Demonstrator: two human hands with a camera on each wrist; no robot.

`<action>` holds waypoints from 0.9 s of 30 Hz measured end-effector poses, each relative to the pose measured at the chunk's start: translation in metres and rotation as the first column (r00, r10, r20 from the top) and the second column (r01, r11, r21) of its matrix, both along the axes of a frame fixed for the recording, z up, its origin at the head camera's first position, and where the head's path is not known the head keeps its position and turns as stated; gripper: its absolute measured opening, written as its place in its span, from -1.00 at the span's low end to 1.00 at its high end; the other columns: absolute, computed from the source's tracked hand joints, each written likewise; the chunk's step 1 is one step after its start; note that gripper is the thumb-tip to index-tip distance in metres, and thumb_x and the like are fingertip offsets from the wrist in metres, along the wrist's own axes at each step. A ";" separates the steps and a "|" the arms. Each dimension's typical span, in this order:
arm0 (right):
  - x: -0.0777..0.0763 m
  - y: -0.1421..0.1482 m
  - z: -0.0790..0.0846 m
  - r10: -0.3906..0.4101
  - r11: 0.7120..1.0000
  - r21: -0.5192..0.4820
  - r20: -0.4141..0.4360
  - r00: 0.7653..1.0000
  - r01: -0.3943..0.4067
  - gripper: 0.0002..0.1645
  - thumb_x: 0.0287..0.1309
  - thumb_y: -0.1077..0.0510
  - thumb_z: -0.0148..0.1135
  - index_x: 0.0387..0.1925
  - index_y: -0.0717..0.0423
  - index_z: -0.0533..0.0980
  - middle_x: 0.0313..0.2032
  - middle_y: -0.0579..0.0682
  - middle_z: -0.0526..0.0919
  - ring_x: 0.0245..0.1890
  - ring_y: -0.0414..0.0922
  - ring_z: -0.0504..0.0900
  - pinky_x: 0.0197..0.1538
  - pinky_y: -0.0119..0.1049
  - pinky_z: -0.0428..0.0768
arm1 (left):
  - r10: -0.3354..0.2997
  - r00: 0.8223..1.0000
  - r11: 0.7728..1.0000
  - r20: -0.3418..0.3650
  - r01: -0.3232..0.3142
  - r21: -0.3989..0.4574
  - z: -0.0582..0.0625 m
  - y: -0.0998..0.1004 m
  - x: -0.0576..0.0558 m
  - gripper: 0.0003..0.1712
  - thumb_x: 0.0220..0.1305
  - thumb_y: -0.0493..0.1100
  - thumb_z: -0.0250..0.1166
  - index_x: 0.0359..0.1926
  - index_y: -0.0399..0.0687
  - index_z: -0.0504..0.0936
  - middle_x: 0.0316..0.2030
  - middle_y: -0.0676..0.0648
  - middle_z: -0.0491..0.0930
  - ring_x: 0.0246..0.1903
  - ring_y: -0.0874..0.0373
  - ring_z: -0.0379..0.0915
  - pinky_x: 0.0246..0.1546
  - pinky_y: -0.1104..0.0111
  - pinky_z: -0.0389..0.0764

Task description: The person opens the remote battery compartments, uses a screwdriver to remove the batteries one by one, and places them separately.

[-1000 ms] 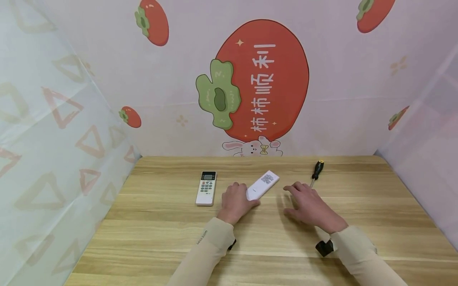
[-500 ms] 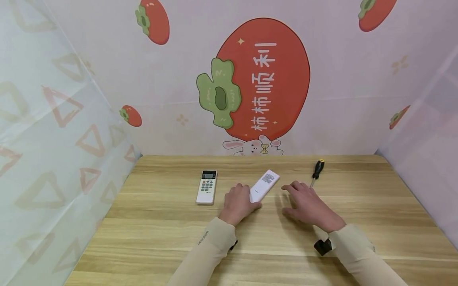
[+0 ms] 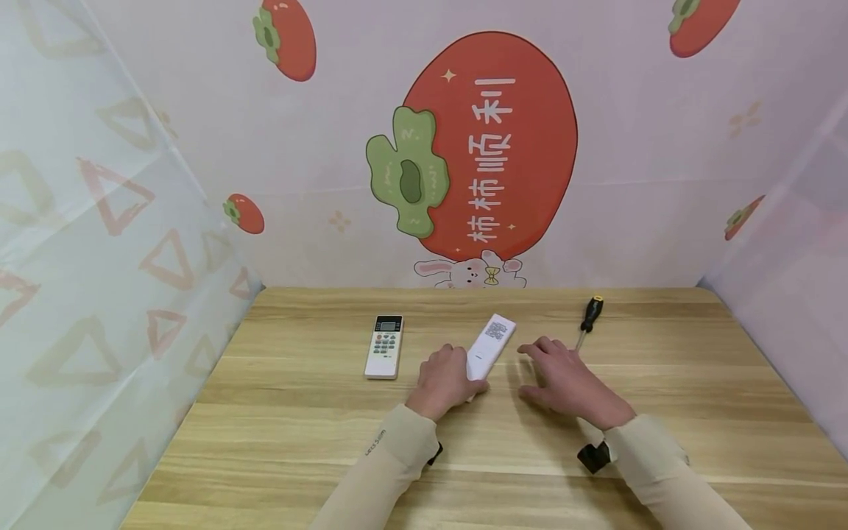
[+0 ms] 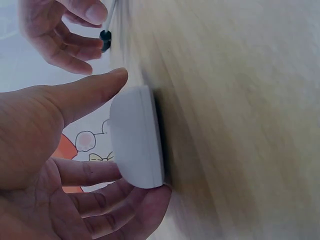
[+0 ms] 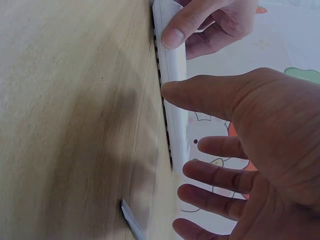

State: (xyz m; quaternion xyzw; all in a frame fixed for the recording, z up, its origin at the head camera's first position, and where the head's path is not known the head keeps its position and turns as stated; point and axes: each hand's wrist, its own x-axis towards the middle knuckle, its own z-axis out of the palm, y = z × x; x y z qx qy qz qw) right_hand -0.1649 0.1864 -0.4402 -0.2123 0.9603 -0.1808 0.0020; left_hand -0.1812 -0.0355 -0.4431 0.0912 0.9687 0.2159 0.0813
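Basically, a smooth white remote control (image 3: 489, 347) of glossy plastic, long and round-edged, lies at the centre of the dial on a wood-grain table (image 3: 318, 442), its far end pointing toward 1 o'clock. A square, QR-style code (image 3: 497, 330) is printed near that end; the tiny line below it is too small to read. At 8 o'clock the left hand (image 3: 442, 381) pinches the near end, thumb on one long edge and fingers along the other. At 4 o'clock the right hand (image 3: 571, 383) is held wide, thumb and fingers parted, with nothing in its grasp. Toward 2 o'clock lies a screwdriver (image 3: 590, 318) with a black, waisted handle capped in yellow and a slim metal shaft, its flat tip showing near the right hand in that wrist's view. At 9 o'clock rests an air-conditioner remote (image 3: 383, 347), off-white with a dark-framed screen and small teal buttons. Up at 12 o'clock, the pale, lightly creased backdrop (image 3: 629, 235) bears a red persimmon (image 3: 539, 162) lettered 柿柿顺利 above a white rabbit (image 3: 472, 274) with a yellow bow.
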 end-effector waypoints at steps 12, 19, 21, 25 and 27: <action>-0.008 -0.003 -0.004 0.024 1.000 -0.008 0.018 1.000 -0.024 -0.31 0.07 0.00 0.56 0.16 0.26 0.54 -0.03 0.10 0.57 -0.03 0.09 0.54 0.01 0.15 0.53 | -0.026 0.995 0.994 0.100 0.015 0.111 0.006 0.004 0.006 -0.44 0.09 0.06 0.58 -0.16 -0.30 0.58 -0.41 -0.07 0.46 -0.49 0.06 0.43 -0.53 0.28 0.46; -0.009 -0.003 -0.004 0.016 1.000 -0.003 0.033 0.999 -0.016 -0.33 0.09 0.01 0.54 0.16 0.25 0.55 -0.03 0.11 0.57 -0.02 0.10 0.55 0.01 0.16 0.53 | -0.020 0.987 0.983 0.157 -0.009 0.181 0.009 0.008 0.010 -0.51 0.12 0.00 0.57 -0.20 -0.30 0.57 -0.44 -0.08 0.49 -0.51 0.07 0.47 -0.53 0.30 0.50; -0.010 -0.003 -0.003 0.012 1.000 -0.001 0.035 0.999 -0.012 -0.34 0.10 0.01 0.53 0.16 0.26 0.55 -0.03 0.11 0.58 -0.02 0.11 0.55 0.01 0.16 0.53 | -0.018 0.985 0.981 0.170 -0.016 0.195 0.010 0.010 0.011 -0.52 0.13 0.00 0.57 -0.21 -0.27 0.57 -0.46 -0.08 0.50 -0.52 0.09 0.48 -0.53 0.30 0.50; -0.010 -0.002 -0.003 0.002 1.000 -0.005 0.034 0.999 -0.001 -0.38 0.12 0.05 0.51 0.14 0.28 0.56 -0.05 0.12 0.59 -0.05 0.10 0.56 0.01 0.15 0.54 | -0.015 0.984 0.978 0.180 -0.022 0.206 0.010 0.012 0.012 -0.55 0.15 0.01 0.55 -0.24 -0.23 0.56 -0.48 -0.07 0.50 -0.53 0.10 0.48 -0.54 0.31 0.50; -0.010 -0.001 -0.003 -0.002 1.000 -0.007 0.029 1.000 0.002 -0.41 0.13 0.08 0.49 0.13 0.28 0.56 -0.07 0.12 0.59 -0.08 0.08 0.56 -0.01 0.13 0.55 | -0.020 0.983 0.977 0.181 -0.019 0.212 0.009 0.012 0.012 -0.56 0.16 0.02 0.54 -0.26 -0.22 0.56 -0.49 -0.07 0.51 -0.54 0.10 0.48 -0.55 0.30 0.50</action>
